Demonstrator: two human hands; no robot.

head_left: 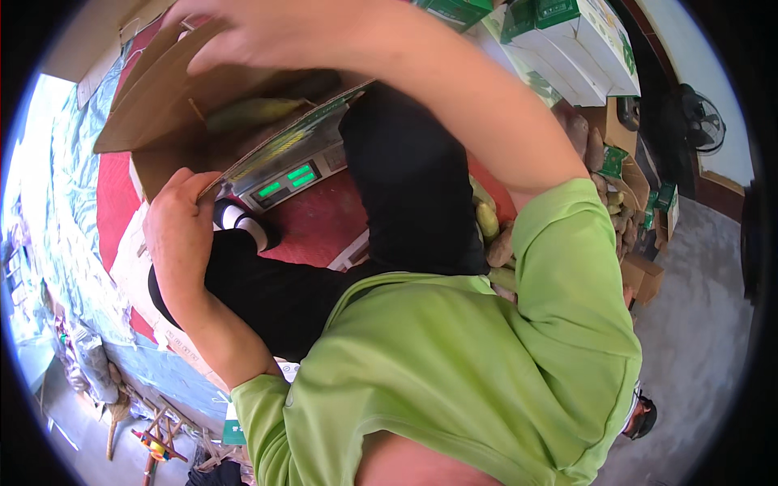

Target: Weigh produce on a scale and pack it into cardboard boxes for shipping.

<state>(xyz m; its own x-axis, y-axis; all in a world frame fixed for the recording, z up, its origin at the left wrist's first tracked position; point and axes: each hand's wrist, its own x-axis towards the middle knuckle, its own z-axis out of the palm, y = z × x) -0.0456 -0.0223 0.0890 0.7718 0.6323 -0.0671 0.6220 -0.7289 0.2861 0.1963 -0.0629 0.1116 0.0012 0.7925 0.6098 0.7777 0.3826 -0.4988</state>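
Note:
An open cardboard box (pixel 146 121) stands in front of me, with a long pale-green vegetable (pixel 251 113) lying inside. My left hand (pixel 180 223) is closed on the near edge of the box at its left corner, thumb and fingers pinching the cardboard. Across the top of the box reaches my right arm. My right hand (pixel 255 34) is at the far flap, slightly blurred, with thumb and fingers apart; part of it runs out at the upper edge. Against the near side of the box sits a digital scale (pixel 292 183) with lit green displays.
Right of my leg lie brown root vegetables (pixel 502 243) and pale-green ones (pixel 486 219). White-and-green cartons (pixel 567 49) stand at the upper right, a black fan (pixel 703 120) beyond. A person's head (pixel 642 417) shows lower right. A broom (pixel 117 421) lies lower left.

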